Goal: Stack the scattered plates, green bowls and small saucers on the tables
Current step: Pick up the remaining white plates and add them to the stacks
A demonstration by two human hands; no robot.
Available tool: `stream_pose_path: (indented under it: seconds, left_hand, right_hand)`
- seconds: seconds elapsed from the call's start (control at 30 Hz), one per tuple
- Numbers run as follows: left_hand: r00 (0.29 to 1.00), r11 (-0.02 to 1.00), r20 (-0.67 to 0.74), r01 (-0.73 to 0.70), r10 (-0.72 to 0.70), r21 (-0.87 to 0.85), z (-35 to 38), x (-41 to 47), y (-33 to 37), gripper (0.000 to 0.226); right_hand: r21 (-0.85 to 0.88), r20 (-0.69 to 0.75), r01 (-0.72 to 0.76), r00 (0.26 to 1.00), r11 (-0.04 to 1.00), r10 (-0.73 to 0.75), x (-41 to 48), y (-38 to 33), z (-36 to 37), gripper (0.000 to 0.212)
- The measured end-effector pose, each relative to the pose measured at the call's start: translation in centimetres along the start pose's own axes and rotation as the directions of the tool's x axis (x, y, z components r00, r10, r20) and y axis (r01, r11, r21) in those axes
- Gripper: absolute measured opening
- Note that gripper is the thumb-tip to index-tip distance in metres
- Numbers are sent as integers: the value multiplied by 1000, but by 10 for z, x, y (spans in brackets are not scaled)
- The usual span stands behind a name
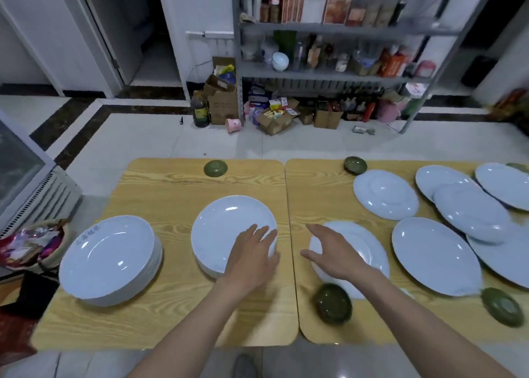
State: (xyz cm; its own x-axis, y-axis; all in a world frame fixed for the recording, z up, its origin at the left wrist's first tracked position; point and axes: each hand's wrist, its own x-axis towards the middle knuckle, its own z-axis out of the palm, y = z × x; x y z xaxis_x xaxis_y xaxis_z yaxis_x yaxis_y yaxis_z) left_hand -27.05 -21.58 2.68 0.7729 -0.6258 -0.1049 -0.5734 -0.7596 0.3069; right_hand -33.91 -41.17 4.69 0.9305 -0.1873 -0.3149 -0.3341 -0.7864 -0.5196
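Head view: nearest, a green bowl (333,303) sits loose on the right table (317,334). The left hand (252,251) lies flat, gripping nothing, seemingly steadying the middle stack (223,229). The right hand (329,251) spreads wide, empty, above a single plate (369,243), likely next. Beyond, loose plates (385,194) await stacking.

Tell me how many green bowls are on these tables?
5. Far-edge green bowl on the left wooden table; on the right table, far-edge bowl, front bowl, front-right bowl, green rim behind the far-right white plate. Others may be hidden.
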Motion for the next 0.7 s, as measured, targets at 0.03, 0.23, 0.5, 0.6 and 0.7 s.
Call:
stream_pose_path:
  seconds: [0.03, 0.23, 0.5, 0.6, 0.7]
  left_hand:
    - [1000, 999, -1, -29, 29, 42, -1, 4, 18, 58]
    - [983, 967, -15, -178, 183, 182, 8, 29, 142, 63]
    - [937, 913, -35, -329, 347, 241, 33, 59, 323, 66]
    - [914, 890, -42, -381, 403, 250, 41, 68, 381, 65]
    - [892, 871, -45, -427, 450, 244, 48, 78, 431, 64]
  right_hand:
    - [-62, -24, -17, 1000, 998, 16, -9, 11, -11, 75]
    - [-421, -240, -150, 969, 894, 50, -75, 94, -83, 75]
    - [-448, -339, -328, 923, 831, 181, -172, 221, -159, 76]
    - [-408, -370, -399, 894, 821, 251, -199, 263, -183, 75]
    - [-376, -402, -452, 866, 809, 297, -222, 296, -204, 74]
